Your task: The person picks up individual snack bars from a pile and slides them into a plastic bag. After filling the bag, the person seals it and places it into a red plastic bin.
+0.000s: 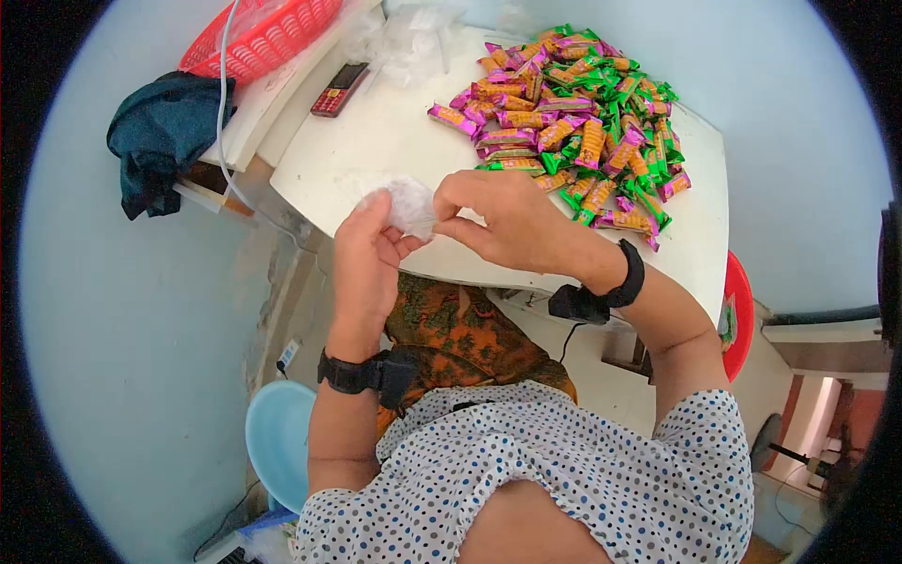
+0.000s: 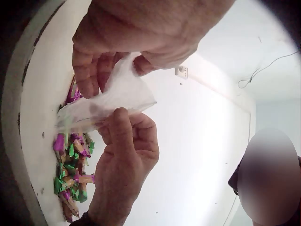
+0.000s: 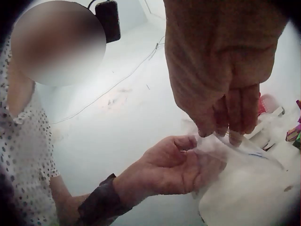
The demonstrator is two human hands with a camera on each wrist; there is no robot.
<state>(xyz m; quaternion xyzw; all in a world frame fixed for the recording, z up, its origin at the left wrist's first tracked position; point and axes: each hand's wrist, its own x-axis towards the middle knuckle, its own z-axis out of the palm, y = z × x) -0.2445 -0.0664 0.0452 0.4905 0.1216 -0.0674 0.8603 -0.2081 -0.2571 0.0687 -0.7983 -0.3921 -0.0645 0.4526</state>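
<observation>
A small clear plastic bag (image 1: 410, 207) is held between both hands over the table's near edge. The left hand (image 1: 368, 254) holds the bag's left side, thumb on top and fingers behind it. At the bag's right edge the right hand (image 1: 517, 221) pinches the plastic between thumb and index finger. In the left wrist view the bag (image 2: 124, 92) spreads between the two hands, translucent and creased. The right wrist view shows the left palm behind the thin plastic (image 3: 211, 150). A heap of small packets (image 1: 583, 122) in purple, green and orange wrappers lies beyond the right hand.
A phone (image 1: 339, 90) and loose clear bags (image 1: 406, 42) lie at the table's back left. The red basket (image 1: 258, 42) and a dark cloth (image 1: 169, 132) are on the left. A blue basin (image 1: 280, 437) stands below left, a red tub (image 1: 739, 315) at the right.
</observation>
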